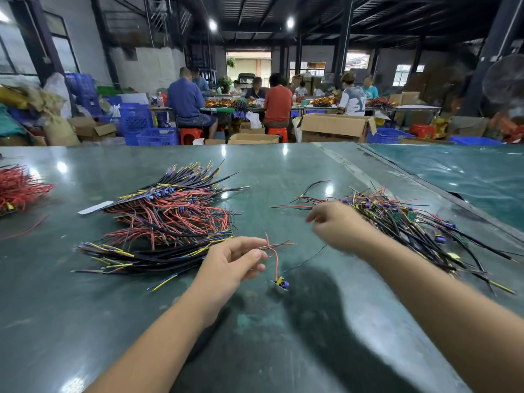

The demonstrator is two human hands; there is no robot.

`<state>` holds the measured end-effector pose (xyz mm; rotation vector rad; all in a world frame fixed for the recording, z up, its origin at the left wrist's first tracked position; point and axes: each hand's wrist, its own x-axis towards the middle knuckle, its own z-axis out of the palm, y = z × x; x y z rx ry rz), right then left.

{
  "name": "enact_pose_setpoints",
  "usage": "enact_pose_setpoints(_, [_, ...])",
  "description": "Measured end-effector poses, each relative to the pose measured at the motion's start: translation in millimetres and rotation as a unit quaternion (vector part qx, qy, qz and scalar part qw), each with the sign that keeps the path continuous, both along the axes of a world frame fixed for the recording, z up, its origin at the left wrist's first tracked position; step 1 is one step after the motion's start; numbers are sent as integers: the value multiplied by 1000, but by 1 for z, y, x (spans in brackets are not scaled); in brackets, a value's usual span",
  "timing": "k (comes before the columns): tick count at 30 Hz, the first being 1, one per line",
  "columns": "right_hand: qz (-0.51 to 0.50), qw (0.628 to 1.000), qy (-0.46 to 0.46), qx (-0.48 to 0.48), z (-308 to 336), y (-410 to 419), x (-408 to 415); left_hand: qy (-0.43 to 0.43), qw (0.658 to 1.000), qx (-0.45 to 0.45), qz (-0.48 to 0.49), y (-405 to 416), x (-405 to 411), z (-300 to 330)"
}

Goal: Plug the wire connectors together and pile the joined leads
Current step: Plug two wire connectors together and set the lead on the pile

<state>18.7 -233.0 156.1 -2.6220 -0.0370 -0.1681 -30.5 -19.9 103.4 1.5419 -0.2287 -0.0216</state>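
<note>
My left hand (232, 262) pinches red and black leads (272, 249) above the green table; a small yellow and purple module (282, 282) hangs from the red wire just over the surface. My right hand (337, 225) hovers with loosely curled fingers at the near left edge of a loose heap of black, red and yellow leads (411, 222); whether it holds a thin wire is unclear. A large stacked pile of leads (170, 219) lies to the left of my left hand.
A bundle of red wires (17, 188) lies at the table's far left edge. A white strip (95, 207) sits by the big pile. A seam and a second table top (467, 177) run at the right. People work at benches beyond.
</note>
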Motion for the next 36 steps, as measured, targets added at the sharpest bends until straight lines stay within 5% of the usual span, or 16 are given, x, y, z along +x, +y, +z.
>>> enact_pose_setpoints(3, [79, 988, 117, 58, -13, 20, -21, 9, 999, 40, 12, -1, 1, -3])
enact_pose_setpoints(7, [87, 985, 121, 82, -31, 36, -37, 5, 996, 83, 16, -5, 2, -9])
enact_pose_setpoints(17, [54, 974, -113, 191, -63, 52, -59, -9, 994, 97, 39, -9, 7, -12])
enact_pose_setpoints(23, [144, 957, -187, 170, -68, 66, -67, 52, 997, -33, -36, -16, 0, -11])
enact_pose_setpoints(27, [137, 949, -214, 185, -69, 67, -69, 55, 992, -112, 35, -14, 3, -8])
enact_pose_setpoints(31, [90, 965, -108, 223, -68, 62, -65, 48, 992, -116, 12, -12, 2, -7])
enact_pose_setpoints(36, [136, 947, -35, 288, -70, 61, -58, 27, 993, 5, -112, -14, -7, -6])
